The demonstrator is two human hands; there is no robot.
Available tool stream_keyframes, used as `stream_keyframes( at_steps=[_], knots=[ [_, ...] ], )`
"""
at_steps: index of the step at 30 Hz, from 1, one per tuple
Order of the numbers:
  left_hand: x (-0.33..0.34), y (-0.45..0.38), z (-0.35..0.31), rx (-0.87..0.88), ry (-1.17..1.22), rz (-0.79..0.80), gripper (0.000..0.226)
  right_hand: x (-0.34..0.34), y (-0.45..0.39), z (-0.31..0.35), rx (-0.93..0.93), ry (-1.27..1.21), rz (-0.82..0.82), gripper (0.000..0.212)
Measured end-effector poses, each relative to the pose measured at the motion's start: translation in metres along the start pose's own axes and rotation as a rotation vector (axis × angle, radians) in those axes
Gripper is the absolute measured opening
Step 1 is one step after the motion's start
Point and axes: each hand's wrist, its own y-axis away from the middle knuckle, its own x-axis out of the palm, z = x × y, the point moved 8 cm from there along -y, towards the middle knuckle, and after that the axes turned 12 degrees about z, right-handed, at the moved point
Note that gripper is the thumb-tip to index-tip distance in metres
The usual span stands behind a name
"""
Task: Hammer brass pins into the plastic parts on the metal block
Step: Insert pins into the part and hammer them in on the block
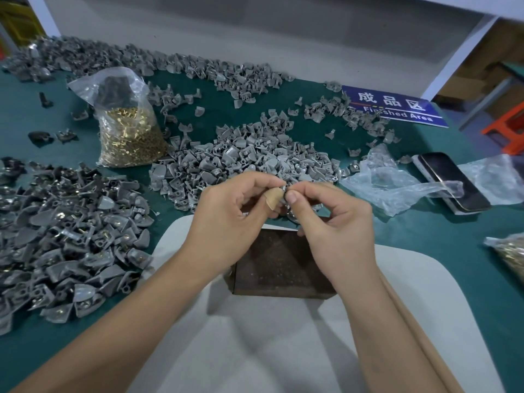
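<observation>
Both my hands meet above the far edge of the dark metal block, which rests on a white pad. My left hand, with a tan plaster on the thumb, pinches a small grey plastic part at the fingertips. My right hand pinches the same spot from the right; a pin between its fingers cannot be made out. Something metallic shows under the right hand's fingers. A clear bag of brass pins stands at the left. No hammer is in sight.
Heaps of grey plastic parts lie ahead, along the back, and at the left with brass pins in them. A phone and crumpled clear plastic lie right. A blue "Finished Area" sign and a second pin bag are right.
</observation>
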Motion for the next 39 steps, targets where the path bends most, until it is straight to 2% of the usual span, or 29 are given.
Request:
stream_keyframes(
  at_steps=[5,13,18,24,33,39],
  knots=[
    [0.003,-0.001,-0.001,0.041,-0.007,0.067,0.013,-0.002,0.001,-0.007,0.064,-0.099,0.043,0.012],
    [0.003,-0.001,0.001,0.070,-0.091,0.083,0.023,-0.003,0.000,-0.001,0.014,0.142,0.007,0.014],
    [0.001,0.000,0.004,0.037,-0.037,0.049,0.015,-0.001,0.000,-0.009,0.059,-0.026,0.008,0.012],
    [0.002,0.002,-0.003,0.025,0.150,-0.043,0.010,0.001,0.003,-0.003,-0.006,-0.146,-0.093,0.012],
    [0.000,0.003,0.000,0.005,0.155,-0.070,0.010,0.005,0.004,-0.005,0.007,-0.168,-0.103,0.009],
    [0.005,0.001,-0.006,0.003,0.106,0.001,0.012,0.000,0.006,-0.006,0.039,-0.097,-0.095,0.011]
  ],
)
